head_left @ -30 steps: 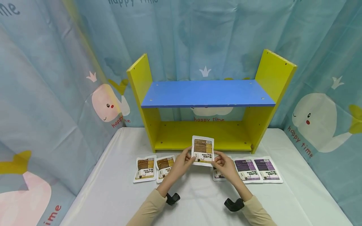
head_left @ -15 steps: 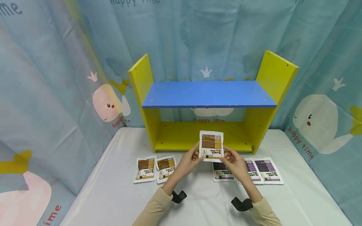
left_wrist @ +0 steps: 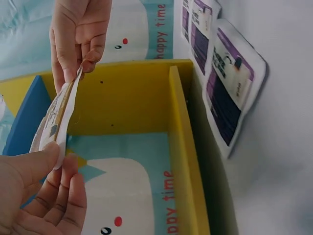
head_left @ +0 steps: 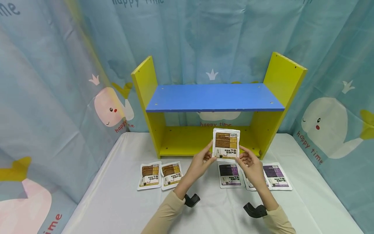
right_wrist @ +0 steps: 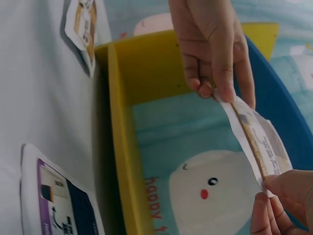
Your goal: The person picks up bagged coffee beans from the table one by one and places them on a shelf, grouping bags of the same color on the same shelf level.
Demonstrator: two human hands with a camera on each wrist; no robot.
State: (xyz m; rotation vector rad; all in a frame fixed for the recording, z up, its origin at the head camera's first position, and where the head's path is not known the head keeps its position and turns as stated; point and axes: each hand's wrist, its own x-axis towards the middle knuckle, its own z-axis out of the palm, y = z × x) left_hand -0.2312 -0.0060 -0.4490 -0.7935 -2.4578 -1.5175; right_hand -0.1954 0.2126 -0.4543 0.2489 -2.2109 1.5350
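A white pouch with a brown and yellow label (head_left: 226, 144) is held up in front of the shelf, its printed side facing the head camera. My left hand (head_left: 199, 165) pinches its left edge near the lower corner, thumb in front. At the opposite edge my right hand (head_left: 252, 167) pinches it the same way. In the left wrist view the pouch (left_wrist: 61, 112) appears nearly edge-on between both hands. Two more brown pouches (head_left: 150, 175) lie on the table at left. Purple-labelled pouches (head_left: 230, 175) lie at right, one partly hidden behind my right hand.
A yellow shelf unit with a blue upper board (head_left: 214, 97) stands at the back of the white table (head_left: 108, 195). Its yellow lower board (head_left: 187, 140) is just behind the held pouch. A blue printed curtain (head_left: 193, 42) hangs behind and at both sides.
Both hands have moved right and upward with the brown pouch, from the shelf's middle toward its right half. The leftmost purple pouch has come into fuller view; the pouches on the table stay put.
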